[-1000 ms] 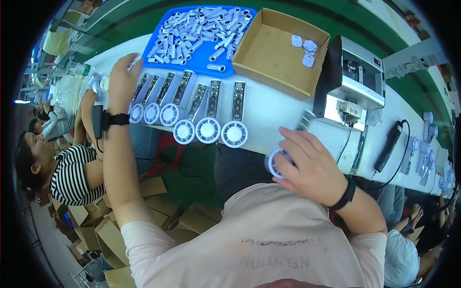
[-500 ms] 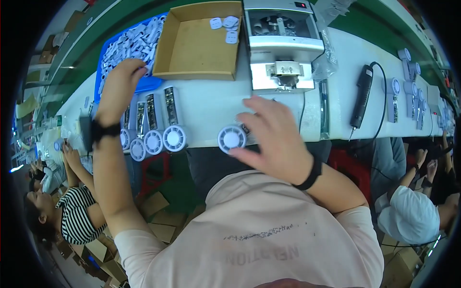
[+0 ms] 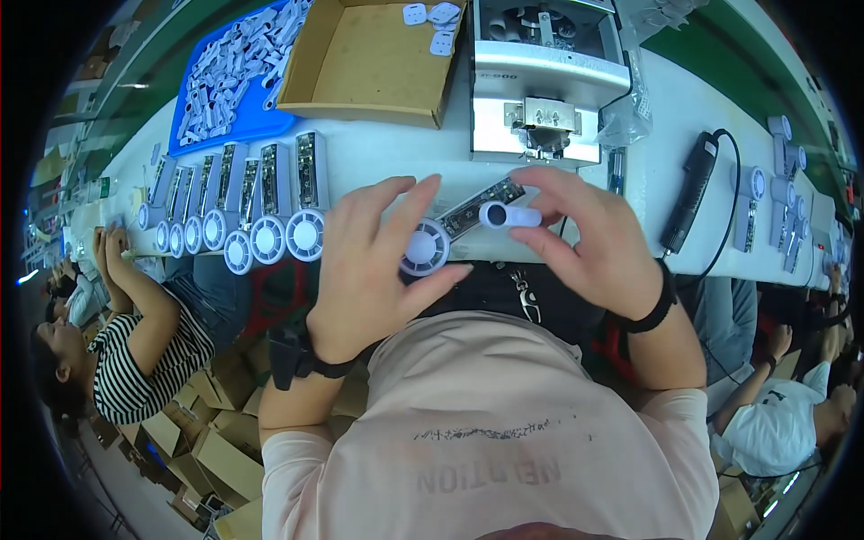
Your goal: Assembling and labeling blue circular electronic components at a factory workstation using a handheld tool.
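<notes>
A handheld fan body with a round slotted white head (image 3: 425, 249) and an exposed circuit board (image 3: 481, 205) lies aslant at the table's front edge. My left hand (image 3: 369, 270) is cupped around the head from the left, thumb and fingers apart; whether it presses on the head is unclear. Between the thumb and fingers of my right hand (image 3: 594, 229) is a small white plastic piece with a dark round end (image 3: 511, 215), held over the board. Left of my hands, several similar fan bodies (image 3: 268, 240) stand in a row, boards facing up.
Behind the row is a blue tray (image 3: 193, 117) of small white plastic parts. Beside it sits a cardboard box (image 3: 360, 85) with several white square pieces. A silver machine (image 3: 549, 81), a black corded electric screwdriver (image 3: 691, 193) and more fan bodies (image 3: 749, 207) are further right. People sit on both sides.
My left hand has come from the blue tray to the fan head. My right hand has shifted right off the head and now holds the small white piece. The view has shifted.
</notes>
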Available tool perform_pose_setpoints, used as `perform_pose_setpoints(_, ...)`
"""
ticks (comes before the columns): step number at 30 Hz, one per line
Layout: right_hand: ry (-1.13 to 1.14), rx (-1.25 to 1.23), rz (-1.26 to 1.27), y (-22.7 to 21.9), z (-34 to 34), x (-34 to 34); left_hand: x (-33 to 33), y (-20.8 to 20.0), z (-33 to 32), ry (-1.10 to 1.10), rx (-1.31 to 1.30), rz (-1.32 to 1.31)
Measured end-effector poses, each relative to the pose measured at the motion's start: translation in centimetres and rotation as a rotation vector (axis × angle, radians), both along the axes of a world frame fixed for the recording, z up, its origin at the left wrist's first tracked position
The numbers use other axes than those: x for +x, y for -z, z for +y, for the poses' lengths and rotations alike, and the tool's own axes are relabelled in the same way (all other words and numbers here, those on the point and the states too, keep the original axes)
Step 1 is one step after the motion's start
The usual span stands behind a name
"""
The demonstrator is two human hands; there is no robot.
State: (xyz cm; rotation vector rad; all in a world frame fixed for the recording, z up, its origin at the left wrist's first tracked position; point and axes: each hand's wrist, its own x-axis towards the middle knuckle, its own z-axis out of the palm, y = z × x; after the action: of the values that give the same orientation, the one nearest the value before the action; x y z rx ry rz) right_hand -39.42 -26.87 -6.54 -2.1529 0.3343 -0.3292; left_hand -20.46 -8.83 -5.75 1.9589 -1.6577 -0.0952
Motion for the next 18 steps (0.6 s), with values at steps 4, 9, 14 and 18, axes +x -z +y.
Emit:
perform_pose_setpoints(4,-0.086,-0.273,0.028,-0.5,-0.3,0.7,0.6,3.2,0.1,0.274,0.125,0.103)
perform_pose_setpoints(9,-0.218,-0.457,0.091,-0.5,0.7,1.6,0.9,4.1,-0.9,0.293,0.057,0.304)
perform_pose_setpoints(14,-0.195,-0.406,0.162,-0.2,1.0,1.9,0.5,4.6,-1.0,0.286,0.001,0.316)
perform_pose_setpoints(18,-0.18,-0.359,0.211,0.2,1.8,2.0,0.5,5.3,-0.8,0.296,-0.038,0.279)
